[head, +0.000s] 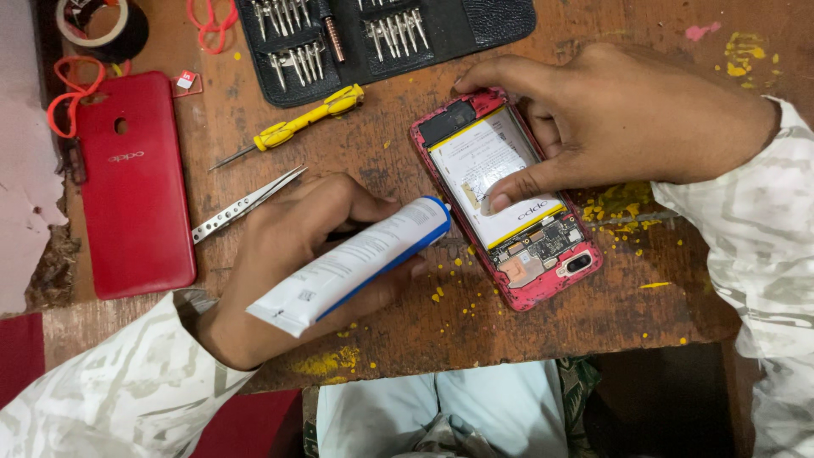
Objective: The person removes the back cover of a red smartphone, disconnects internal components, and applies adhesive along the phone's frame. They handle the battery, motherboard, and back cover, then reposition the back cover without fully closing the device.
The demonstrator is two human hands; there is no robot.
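1. Left hand [288, 254]: rests on the desk [407, 331] near its front edge, fingers curled around a white-and-blue tube [356, 261] that lies slantwise across the palm, its blue end pointing toward the opened phone.
2. Right hand [610, 119]: spread over the opened phone [509, 199], holding nothing; one fingertip presses on the white battery [487, 170], another finger touches the phone's far corner.
3. Opened phone: red frame, back removed, lying flat on the desk right of centre; battery and circuit board exposed, camera end toward the front edge.
4. Red back cover [136, 187]: flat near the left edge of the desk, well apart from the phone.
5. Metal tweezers [246, 203]: just beside the left hand, on its far side.
6. Yellow-handled screwdriver [292, 127]: between the tweezers and the black bit case [381, 38] at the far edge.
7. Tape rolls [97, 25]: far left corner.
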